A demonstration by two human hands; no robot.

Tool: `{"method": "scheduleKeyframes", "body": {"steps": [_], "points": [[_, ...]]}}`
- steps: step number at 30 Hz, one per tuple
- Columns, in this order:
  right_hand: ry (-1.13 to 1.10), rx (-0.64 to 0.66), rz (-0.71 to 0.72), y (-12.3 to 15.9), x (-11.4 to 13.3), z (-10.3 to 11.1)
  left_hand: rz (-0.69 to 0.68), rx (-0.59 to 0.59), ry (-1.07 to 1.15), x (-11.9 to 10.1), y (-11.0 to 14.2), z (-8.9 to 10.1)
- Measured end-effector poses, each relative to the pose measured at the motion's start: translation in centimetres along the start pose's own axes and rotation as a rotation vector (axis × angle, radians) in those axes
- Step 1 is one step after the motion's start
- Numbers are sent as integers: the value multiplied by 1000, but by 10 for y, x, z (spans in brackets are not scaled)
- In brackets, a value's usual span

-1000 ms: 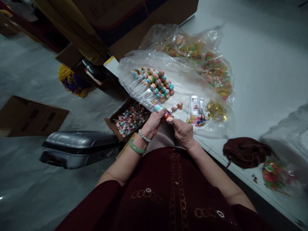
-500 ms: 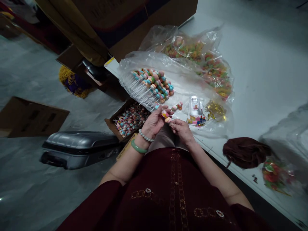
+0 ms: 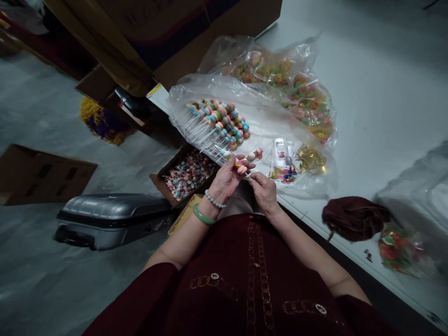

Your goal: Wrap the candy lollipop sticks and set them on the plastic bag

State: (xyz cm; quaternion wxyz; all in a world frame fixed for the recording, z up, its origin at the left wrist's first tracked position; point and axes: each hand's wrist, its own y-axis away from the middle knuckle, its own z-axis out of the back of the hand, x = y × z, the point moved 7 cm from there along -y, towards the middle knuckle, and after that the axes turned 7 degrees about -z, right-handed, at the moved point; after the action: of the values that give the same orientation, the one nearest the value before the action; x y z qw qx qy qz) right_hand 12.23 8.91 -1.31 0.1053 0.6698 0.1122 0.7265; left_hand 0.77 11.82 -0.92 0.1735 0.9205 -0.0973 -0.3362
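Over my lap, my left hand (image 3: pixel 227 181) holds a wrapped candy skewer (image 3: pixel 241 169) in bent fingers, palm partly turned up. My right hand (image 3: pixel 264 190) pinches the near end of the same skewer, where a thin stick or the wrapper's end shows; I cannot tell which. Just beyond my fingers, a short row of candies (image 3: pixel 255 154) lies on the plastic sheet (image 3: pixel 269 114). A pile of candy skewers (image 3: pixel 224 119) with white sticks rests further back. Right of my hands are clear printed wrappers (image 3: pixel 281 156) and gold twist ties (image 3: pixel 312 159).
At left below the table edge is an open carton (image 3: pixel 189 175) of wrapped candy skewers. A grey suitcase (image 3: pixel 115 217) stands on the floor. Bags of colourful candy (image 3: pixel 301 93) lie at the back; a dark brown cloth (image 3: pixel 355 217) is at right.
My left hand has turned palm upward and its fingers have loosened around the skewer. My right hand has gone from a closed fist to a fingertip pinch at the near end. The view shifted slightly.
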Motion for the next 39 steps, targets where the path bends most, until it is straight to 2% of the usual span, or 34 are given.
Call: {"method": "scheduleKeyframes", "body": {"steps": [2, 6, 8, 12, 15, 18, 21, 23, 25, 27, 29, 32, 35, 37, 39], "points": [[-105, 30, -78, -3, -3, -2, -1, 5, -27, 4, 3, -5], [-452, 242, -397, -4, -19, -19, 79, 7, -43, 11, 6, -6], [-492, 264, -410, -4, -21, -19, 111, -29, -64, 8, 3, 2], [-382, 206, -283, -5, -17, -10, 6, -173, -76, -19, -8, 18], [-200, 146, -182, -8, -13, -3, -11, -191, -35, -27, -12, 15], [173, 41, 46, -7, -2, 1, -2, -169, -10, -24, -11, 6], [602, -48, 300, 2, 8, -4, 17, -151, -36, -20, -9, 2], [786, -68, 423, 10, 10, -9, 51, -155, -53, -18, -8, 3], [864, -76, 484, 14, 10, -12, 93, -145, -48, -16, -7, 5], [848, -83, 469, 13, 9, -11, 98, -123, -46, -14, -5, 6], [740, -65, 388, 8, 8, -9, 45, -103, -68, -15, -3, 5], [434, 33, 204, -1, 3, -10, -35, -68, -100, -14, 0, 2], [162, 131, 44, -4, 0, -12, -20, -41, -66, -12, 0, -1], [102, 159, 15, -2, 3, -12, -14, -38, -31, -11, -1, -2], [136, 121, 32, 0, 8, -7, -21, -37, -6, -10, 0, -4]]}}
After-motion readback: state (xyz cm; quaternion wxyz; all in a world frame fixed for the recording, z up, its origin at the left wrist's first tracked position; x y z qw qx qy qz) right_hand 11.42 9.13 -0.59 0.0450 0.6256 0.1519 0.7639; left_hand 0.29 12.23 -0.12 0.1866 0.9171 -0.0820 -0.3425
